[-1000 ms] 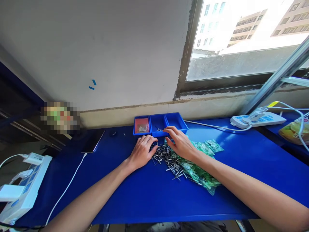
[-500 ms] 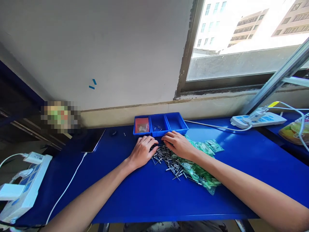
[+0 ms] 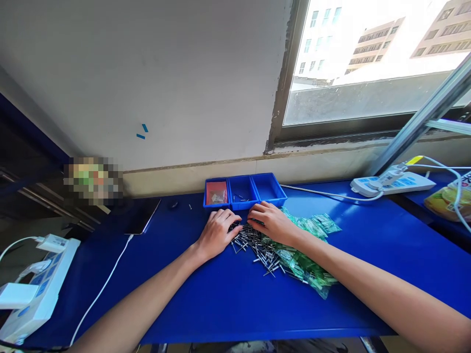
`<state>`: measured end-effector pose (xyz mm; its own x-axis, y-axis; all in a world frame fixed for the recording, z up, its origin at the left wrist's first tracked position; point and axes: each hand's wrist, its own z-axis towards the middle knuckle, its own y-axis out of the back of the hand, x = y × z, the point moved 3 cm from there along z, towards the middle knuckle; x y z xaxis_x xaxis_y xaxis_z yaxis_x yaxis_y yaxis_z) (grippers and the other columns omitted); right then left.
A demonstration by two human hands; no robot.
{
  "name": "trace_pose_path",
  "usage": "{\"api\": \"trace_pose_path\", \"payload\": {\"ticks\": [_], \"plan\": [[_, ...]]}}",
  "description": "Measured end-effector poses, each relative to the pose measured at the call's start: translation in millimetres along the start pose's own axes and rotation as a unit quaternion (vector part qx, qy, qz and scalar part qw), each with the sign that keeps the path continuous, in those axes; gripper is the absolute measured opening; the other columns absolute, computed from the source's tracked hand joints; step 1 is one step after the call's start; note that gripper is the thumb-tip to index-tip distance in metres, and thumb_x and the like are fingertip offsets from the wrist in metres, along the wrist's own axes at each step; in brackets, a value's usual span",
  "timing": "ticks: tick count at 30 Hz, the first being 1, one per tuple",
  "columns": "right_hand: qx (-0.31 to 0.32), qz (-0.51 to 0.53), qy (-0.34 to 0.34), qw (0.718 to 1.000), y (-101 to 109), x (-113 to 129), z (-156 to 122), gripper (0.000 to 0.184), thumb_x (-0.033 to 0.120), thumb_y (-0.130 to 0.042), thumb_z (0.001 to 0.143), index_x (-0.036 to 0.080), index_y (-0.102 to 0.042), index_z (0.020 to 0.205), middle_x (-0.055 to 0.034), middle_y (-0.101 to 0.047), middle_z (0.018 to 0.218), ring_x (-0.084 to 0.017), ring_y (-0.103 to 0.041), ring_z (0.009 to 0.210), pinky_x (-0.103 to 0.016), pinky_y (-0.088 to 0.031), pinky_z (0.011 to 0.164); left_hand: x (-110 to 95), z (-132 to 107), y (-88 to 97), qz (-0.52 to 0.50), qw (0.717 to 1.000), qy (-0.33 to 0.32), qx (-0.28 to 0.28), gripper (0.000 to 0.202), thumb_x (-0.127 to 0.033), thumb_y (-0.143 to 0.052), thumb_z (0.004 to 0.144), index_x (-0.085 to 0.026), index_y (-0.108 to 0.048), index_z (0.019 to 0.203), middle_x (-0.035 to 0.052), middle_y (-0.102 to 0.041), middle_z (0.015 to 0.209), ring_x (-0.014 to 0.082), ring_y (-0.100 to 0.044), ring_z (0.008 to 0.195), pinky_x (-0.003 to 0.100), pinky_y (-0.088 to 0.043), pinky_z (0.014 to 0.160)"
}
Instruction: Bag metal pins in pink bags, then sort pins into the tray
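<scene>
A heap of small metal pins [image 3: 257, 247] lies on the blue table [image 3: 228, 299], in front of three joined blue trays [image 3: 245, 190]. My left hand [image 3: 218, 232] rests on the left edge of the heap, fingers curled down onto the pins. My right hand [image 3: 274, 222] lies over the heap's far side, fingers bent and pinching among the pins; what they hold is too small to make out. Green plastic packets [image 3: 307, 260] are piled under and beside my right wrist. The left tray holds a red bag, the middle tray a few pins.
A dark tablet [image 3: 140, 215] lies at the back left with a white cable [image 3: 103, 284] running toward me. White power strips sit at the far left [image 3: 35, 289] and back right [image 3: 392, 184]. A yellow packet [image 3: 447, 201] is at the right edge.
My right hand has drawn back from the middle tray's rim down onto the pin heap. My left hand has barely moved.
</scene>
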<state>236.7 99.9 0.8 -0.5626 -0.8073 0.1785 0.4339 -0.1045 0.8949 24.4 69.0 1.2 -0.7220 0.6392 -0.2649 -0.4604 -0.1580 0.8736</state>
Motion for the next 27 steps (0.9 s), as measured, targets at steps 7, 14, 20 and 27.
{"api": "trace_pose_path", "payload": {"ticks": [7,14,20,27], "plan": [[-0.013,-0.007,-0.004,1.0,0.0,1.7,-0.4,0.028,0.037,-0.049,0.111,0.02,-0.07,0.103,-0.0089,-0.068,0.099,-0.023,-0.056,0.089,-0.039,-0.046,0.083,0.2,0.9,0.5,-0.001,1.0,-0.006,0.011,0.016,-0.03,-0.059,0.107,-0.024,-0.068,0.118,0.0039,-0.071,0.113,0.0229,-0.062,0.107,0.039,-0.044,0.094],[-0.01,-0.002,-0.01,1.0,-1.3,0.7,-0.5,0.029,0.049,-0.062,0.104,0.021,-0.069,0.105,-0.0083,-0.068,0.1,-0.025,-0.057,0.092,-0.039,-0.046,0.083,-1.5,0.6,2.0,-0.009,1.0,-0.008,0.017,0.013,-0.029,-0.058,0.107,-0.023,-0.068,0.114,0.0035,-0.071,0.109,0.0219,-0.062,0.104,0.038,-0.044,0.091],[0.0,0.023,0.009,1.0,-1.9,-0.6,-0.3,0.022,0.04,-0.057,0.108,0.021,-0.068,0.103,-0.0079,-0.068,0.098,-0.024,-0.056,0.089,-0.039,-0.046,0.084,-2.4,1.2,1.5,-0.003,1.0,-0.013,0.017,0.014,-0.028,-0.057,0.108,-0.023,-0.068,0.115,0.0042,-0.071,0.11,0.0223,-0.062,0.103,0.039,-0.044,0.092],[0.004,0.033,0.014,0.999,-3.3,0.2,0.8,0.024,0.036,-0.052,0.11,0.02,-0.065,0.099,-0.0074,-0.067,0.094,-0.023,-0.056,0.088,-0.039,-0.045,0.084,-0.3,0.2,-0.1,0.005,1.0,-0.014,0.02,0.02,-0.03,-0.056,0.108,-0.025,-0.068,0.123,0.0039,-0.07,0.112,0.0221,-0.061,0.104,0.039,-0.045,0.092]]}}
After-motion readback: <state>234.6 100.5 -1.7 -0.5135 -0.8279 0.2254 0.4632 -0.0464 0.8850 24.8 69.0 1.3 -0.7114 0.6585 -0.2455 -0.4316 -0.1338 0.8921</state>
